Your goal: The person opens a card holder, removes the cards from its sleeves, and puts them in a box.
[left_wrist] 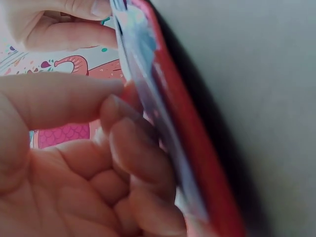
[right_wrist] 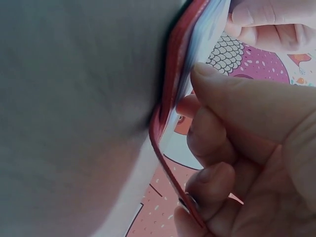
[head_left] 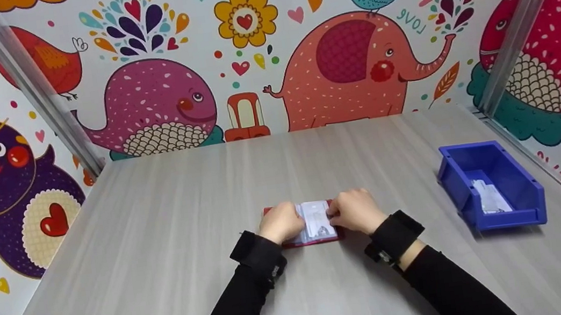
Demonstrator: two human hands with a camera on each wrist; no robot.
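Observation:
A red card holder [left_wrist: 170, 81] lies open on the table between the hands, its clear plastic sleeves [left_wrist: 155, 106] spread. In the head view a pale printed card or slip [head_left: 316, 218] shows in the sleeves. The left hand [head_left: 282, 222] is at the holder's left side, its curled fingers and thumb pinching at the sleeve edges. On the right side, the right hand [head_left: 357, 211] pinches the sleeve edge between thumb and forefinger. A thin red strap [right_wrist: 169, 170] with a metal snap runs down into its lower fingers.
A blue plastic bin [head_left: 516, 218] stands on the right part of the table, with pale flat packets or papers [head_left: 490, 197] in it. The wood-grain table [head_left: 159, 222] meets cartoon-printed walls [head_left: 248, 75] at the back and sides. Metal posts [head_left: 27, 88] stand at the corners.

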